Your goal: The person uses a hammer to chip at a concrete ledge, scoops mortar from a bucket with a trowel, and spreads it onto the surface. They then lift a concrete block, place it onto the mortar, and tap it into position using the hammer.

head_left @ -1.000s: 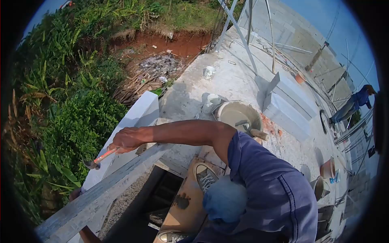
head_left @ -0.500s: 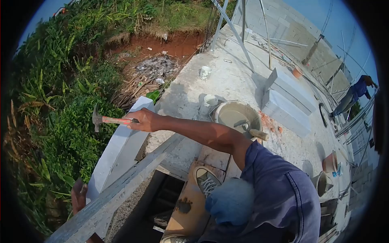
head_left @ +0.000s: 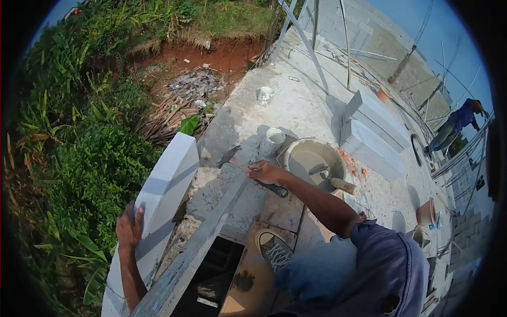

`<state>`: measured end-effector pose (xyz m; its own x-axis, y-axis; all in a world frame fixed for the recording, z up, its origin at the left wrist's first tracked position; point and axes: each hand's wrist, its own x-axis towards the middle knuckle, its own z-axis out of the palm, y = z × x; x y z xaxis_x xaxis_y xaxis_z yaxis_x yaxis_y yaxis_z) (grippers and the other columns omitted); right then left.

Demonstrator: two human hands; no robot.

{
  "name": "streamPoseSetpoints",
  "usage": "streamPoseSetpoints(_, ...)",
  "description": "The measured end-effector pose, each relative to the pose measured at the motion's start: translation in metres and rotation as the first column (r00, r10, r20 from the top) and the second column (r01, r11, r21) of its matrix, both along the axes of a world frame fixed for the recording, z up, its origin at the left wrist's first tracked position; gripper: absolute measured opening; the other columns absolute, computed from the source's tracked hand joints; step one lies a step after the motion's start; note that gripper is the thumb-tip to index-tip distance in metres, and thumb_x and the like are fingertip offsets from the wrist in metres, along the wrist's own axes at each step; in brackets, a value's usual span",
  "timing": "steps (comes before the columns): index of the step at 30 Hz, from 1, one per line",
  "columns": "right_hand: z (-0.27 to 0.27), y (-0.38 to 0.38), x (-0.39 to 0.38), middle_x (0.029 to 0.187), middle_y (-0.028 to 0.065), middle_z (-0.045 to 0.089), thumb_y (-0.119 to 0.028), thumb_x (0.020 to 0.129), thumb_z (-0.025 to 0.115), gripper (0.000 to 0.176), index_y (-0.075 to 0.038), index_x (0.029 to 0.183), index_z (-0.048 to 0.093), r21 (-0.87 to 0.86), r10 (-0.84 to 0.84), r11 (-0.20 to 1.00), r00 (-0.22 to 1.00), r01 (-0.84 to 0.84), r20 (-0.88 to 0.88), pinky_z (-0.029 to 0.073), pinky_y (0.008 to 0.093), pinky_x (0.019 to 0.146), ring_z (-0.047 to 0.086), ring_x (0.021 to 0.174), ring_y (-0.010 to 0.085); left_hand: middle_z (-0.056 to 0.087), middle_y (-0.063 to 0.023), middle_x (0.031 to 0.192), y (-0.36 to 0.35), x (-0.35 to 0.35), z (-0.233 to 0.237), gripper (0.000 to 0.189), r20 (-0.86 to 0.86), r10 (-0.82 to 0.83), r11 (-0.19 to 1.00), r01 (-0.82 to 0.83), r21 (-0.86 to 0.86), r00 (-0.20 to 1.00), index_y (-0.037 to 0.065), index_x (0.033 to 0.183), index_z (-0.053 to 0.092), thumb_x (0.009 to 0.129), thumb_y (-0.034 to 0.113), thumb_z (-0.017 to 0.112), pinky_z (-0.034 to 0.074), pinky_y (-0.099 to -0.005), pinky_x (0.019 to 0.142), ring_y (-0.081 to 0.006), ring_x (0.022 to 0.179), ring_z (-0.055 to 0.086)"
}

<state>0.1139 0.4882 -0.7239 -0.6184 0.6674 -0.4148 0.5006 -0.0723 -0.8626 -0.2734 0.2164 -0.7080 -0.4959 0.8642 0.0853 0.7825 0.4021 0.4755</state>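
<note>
My right hand (head_left: 268, 174) is wrapped round a claw hammer (head_left: 229, 157), the dark grip end sticking out behind the fist and the head pointing left over the concrete. Against the outer side of a long white block (head_left: 165, 186), my left hand (head_left: 130, 226) rests with fingers stretched out and thumb apart. That block stands along the slab's left edge. Between my arms a long grey-streaked beam (head_left: 203, 236) runs diagonally. Past my right hand sits a bucket of grey mortar (head_left: 288, 158), with a trowel (head_left: 343, 185) lying in it, handle over the rim.
White cups (head_left: 274, 136) stand behind the bucket. Stacked white blocks (head_left: 372, 145) lie to the right. A dark opening (head_left: 211, 269) gapes beside my shoe (head_left: 272, 248). Left of the slab the ground drops to greenery (head_left: 100, 174). Another person (head_left: 458, 124) works at far right.
My right hand has swung the hammer right and back, from beyond the white block to near the bucket. My left hand has moved up along the block's outer side.
</note>
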Motion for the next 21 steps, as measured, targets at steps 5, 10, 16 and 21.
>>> streamPoseSetpoints(5,-0.032,0.028,-0.055,0.07,0.0094,0.06,-0.023,0.091,0.061,0.03,0.003,0.105,0.058,-0.237,-0.021,0.971,1.0,0.018,-0.011,0.048,0.0293,0.043,0.059,0.052,0.0151,0.066,-0.0267,0.091,0.004,0.004,-0.003,0.053,-0.032,0.042,0.999,-0.042,0.0,0.999,0.003,0.12,0.061,0.092,0.048,0.053,0.048,-0.0485,0.08,-0.0434,0.086,0.064)
streamPoseSetpoints(10,-0.038,0.065,-0.085,0.076,0.0078,0.06,-0.029,0.091,0.063,0.034,0.0,0.108,0.059,-0.246,0.103,0.966,0.993,-0.085,0.062,0.049,0.0297,0.046,0.059,0.056,0.0143,0.066,-0.0269,0.091,0.004,0.003,-0.003,0.055,-0.071,0.05,0.998,-0.052,-0.031,0.996,0.0,0.117,0.062,0.092,0.048,0.054,0.048,-0.0477,0.079,-0.0431,0.085,0.064)
streamPoseSetpoints(16,-0.031,0.081,-0.076,0.072,0.0063,0.06,-0.032,0.092,0.063,0.033,0.0,0.101,0.061,-0.178,0.092,0.979,0.995,-0.095,-0.028,0.048,0.03,0.045,0.059,0.055,0.0139,0.066,-0.0275,0.092,0.006,0.009,0.005,0.057,0.009,0.016,1.0,-0.016,0.012,1.0,-0.002,0.117,0.062,0.092,0.049,0.053,0.049,-0.0471,0.079,-0.0428,0.085,0.065)
streamPoseSetpoints(21,-0.056,0.113,-0.072,0.068,0.0098,0.06,-0.018,0.085,0.066,0.024,0.005,0.085,0.063,-0.184,0.171,0.957,0.949,-0.224,-0.265,0.05,0.0329,0.045,0.059,0.05,0.0191,0.066,-0.027,0.091,0.007,0.004,-0.003,0.057,-0.035,0.016,1.0,-0.015,0.023,0.999,-0.001,0.117,0.062,0.092,0.05,0.053,0.049,-0.046,0.079,-0.042,0.086,0.065)
